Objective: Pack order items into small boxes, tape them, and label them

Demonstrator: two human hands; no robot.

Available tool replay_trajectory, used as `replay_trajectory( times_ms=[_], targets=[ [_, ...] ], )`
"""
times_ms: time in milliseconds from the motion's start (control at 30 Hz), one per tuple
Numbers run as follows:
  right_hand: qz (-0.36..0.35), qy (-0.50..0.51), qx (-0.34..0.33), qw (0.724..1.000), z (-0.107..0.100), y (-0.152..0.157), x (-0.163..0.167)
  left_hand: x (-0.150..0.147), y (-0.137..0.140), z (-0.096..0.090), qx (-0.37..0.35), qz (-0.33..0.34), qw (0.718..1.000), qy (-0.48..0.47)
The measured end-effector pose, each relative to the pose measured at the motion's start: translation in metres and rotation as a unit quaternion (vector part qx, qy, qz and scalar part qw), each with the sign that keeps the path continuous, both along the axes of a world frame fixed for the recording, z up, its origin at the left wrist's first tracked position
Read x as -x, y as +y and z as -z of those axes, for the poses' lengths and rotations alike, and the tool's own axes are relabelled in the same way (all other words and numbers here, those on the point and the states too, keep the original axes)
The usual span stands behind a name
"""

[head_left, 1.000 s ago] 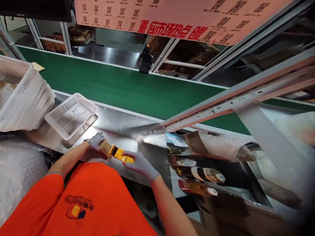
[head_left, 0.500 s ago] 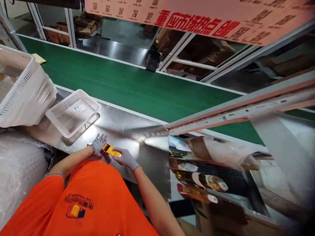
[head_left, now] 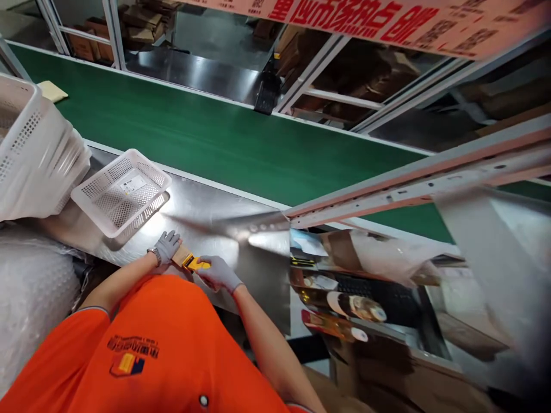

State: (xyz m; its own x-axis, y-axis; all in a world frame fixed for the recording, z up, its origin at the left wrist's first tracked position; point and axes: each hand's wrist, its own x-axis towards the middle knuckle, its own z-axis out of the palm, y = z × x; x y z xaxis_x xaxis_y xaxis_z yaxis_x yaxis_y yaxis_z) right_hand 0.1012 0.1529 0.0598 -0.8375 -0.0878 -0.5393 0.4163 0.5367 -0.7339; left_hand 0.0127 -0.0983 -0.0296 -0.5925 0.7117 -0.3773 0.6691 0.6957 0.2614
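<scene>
My right hand (head_left: 218, 272), in a grey glove, is closed around the handle of a yellow tape dispenser (head_left: 198, 264). Just left of the dispenser's head shows a small brown surface (head_left: 181, 254); whether it is tape or cardboard I cannot make out. My left hand (head_left: 167, 248), also gloved in grey, rests at the far side of that brown patch with its fingers stretched out. Both hands are low over the metal table (head_left: 206, 223), close to my body. A white perforated basket (head_left: 107, 226) with a label inside stands on the table beyond my left hand.
Stacked white baskets (head_left: 38, 166) and bubble wrap (head_left: 34, 304) stand on my left. A green conveyor belt (head_left: 193, 137) runs behind the table. To the right are a metal post (head_left: 365, 198), bottles (head_left: 344, 304) and a keyboard (head_left: 365, 284).
The tape dispenser and my left hand have moved apart, and the brown surface now shows between them. The whole view has shifted slightly.
</scene>
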Motion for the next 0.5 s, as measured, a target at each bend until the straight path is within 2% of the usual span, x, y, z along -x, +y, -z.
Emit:
replay_trajectory(
  times_ms=[100, 200, 300, 367, 500],
  targets=[
    [-0.005, -0.022, -0.031, 0.999, -0.004, 0.015, 0.011, 0.001, 0.003, -0.001, 0.002, -0.031, 0.999, 0.004],
    [0.025, 0.004, -0.074, 0.997, -0.012, 0.050, 0.007, 0.002, 0.004, 0.000, -0.020, -0.078, 0.997, 0.019],
    [0.092, 0.057, -0.189, 0.976, -0.012, 0.077, -0.001, 0.004, 0.003, 0.006, -0.082, -0.134, 0.987, 0.039],
    [0.138, 0.051, -0.244, 0.959, -0.006, 0.083, -0.003, 0.006, 0.002, 0.009, -0.148, -0.172, 0.973, 0.042],
    [0.238, 0.032, -0.226, 0.944, 0.008, 0.070, -0.002, 0.009, 0.005, 0.012, -0.234, -0.201, 0.950, 0.053]
  ],
)
